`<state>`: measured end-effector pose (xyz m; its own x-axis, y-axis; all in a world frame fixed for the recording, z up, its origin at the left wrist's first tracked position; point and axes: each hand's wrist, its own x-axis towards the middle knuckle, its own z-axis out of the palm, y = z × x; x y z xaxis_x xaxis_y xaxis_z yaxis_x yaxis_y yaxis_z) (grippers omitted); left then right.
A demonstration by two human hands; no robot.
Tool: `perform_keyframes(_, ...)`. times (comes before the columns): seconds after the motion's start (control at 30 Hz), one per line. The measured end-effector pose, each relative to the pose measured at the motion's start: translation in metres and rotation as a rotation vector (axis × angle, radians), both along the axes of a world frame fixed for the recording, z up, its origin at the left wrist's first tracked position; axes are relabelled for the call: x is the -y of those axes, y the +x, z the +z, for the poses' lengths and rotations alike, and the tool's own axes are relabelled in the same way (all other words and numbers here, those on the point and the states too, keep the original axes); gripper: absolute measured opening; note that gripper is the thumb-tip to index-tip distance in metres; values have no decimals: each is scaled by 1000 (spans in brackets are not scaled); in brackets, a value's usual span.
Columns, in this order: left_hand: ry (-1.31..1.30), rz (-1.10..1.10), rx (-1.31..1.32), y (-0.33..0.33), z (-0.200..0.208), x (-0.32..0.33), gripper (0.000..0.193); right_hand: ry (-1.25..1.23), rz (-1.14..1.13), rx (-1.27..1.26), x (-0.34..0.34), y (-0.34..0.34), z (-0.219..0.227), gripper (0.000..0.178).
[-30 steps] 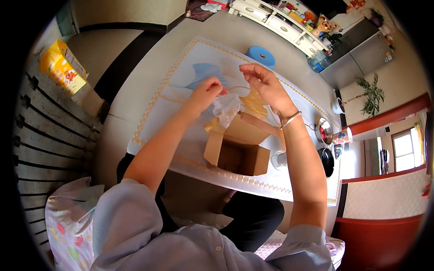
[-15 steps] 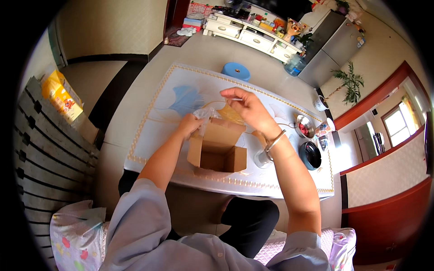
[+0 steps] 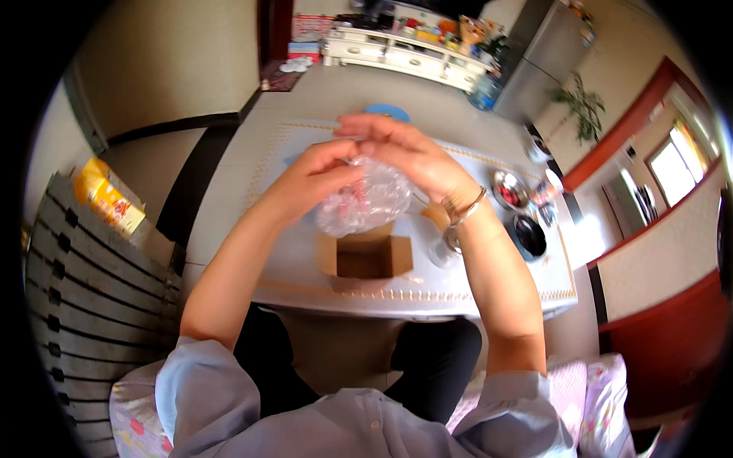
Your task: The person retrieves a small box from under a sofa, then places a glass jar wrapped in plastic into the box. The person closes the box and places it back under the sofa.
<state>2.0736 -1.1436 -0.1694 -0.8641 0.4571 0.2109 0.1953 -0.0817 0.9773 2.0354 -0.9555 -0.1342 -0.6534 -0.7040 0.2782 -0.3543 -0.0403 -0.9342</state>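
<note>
A crumpled bundle of clear plastic [image 3: 368, 200] with faint red marks hangs above the table, over the far side of an open cardboard box [image 3: 359, 285]. My left hand [image 3: 314, 177] is closed on its upper left part. From the right, my right hand [image 3: 427, 162] reaches across with its fingers stretched out over the left fingertips, its palm side against the plastic. Motion blurs both sets of fingertips. A bracelet [image 3: 468, 208] circles my right wrist. The plastic and hands hide the box's far edge; inside, the visible part of the box shows no contents.
A clear glass [image 3: 443, 254] stands right of the box, by my right wrist. Farther right are a metal bowl [image 3: 509, 191] with red pieces, a dark round bowl [image 3: 528, 235] and a patterned cup [image 3: 549, 186]. A blue stool [image 3: 387, 112] sits beyond the table [image 3: 305, 284].
My left hand has lifted the plastic from behind the box, up and toward the right. My right hand has come over to meet it. The view has shifted slightly.
</note>
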Motion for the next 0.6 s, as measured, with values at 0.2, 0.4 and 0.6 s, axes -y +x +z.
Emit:
perform_keyframes(0.2,-65,-245,91,80,-30,-39,12,48,-23,377,-84,136,-86,24)
perform_keyframes(0.4,12,-807,527,125,-153,-65,33,-1012,-147,794,-115,223,-177,31)
perform_keyframes(0.6,736,-165,917,118,-179,-148,47,-1179,-360,1133,-186,217,-255,40)
